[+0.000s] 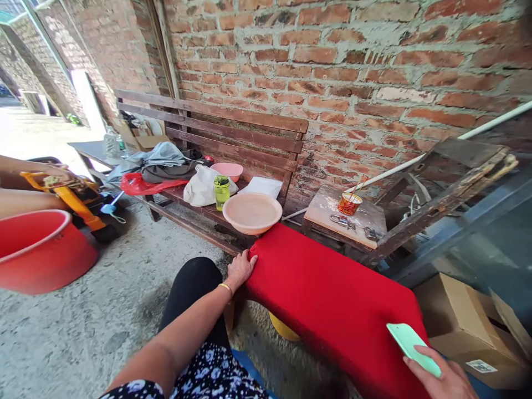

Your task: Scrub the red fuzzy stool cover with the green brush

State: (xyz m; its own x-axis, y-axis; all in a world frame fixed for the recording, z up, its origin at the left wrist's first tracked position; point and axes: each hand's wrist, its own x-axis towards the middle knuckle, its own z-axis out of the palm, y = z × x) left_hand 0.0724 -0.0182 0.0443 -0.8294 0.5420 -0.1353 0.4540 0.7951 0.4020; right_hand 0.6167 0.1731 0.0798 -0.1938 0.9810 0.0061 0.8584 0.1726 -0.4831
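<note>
A red cloth [328, 282] lies stretched over a long, narrow surface in front of me. My left hand [241, 270] is closed at its near left corner, fingers bent over the edge and gripping the cloth. On the right, my right hand [446, 377] is closed around a pale green flat scraper [411, 344] with rounded corners and a small hole at one end. The scraper is over the right part of the cloth; whether it touches the fabric I cannot tell. Beyond my left hand, a shallow pinkish basin [252, 211] rests by the cloth's far left corner.
A wooden bench [199, 130] holds a green bottle [221, 193], a white bag [203, 185] and folded clothes. A small table [318, 210] carries a paper cup [349, 203] and a padlock. Cardboard box [461, 310] at right. Another person's arm [33, 169] and a red tub [45, 260] are left.
</note>
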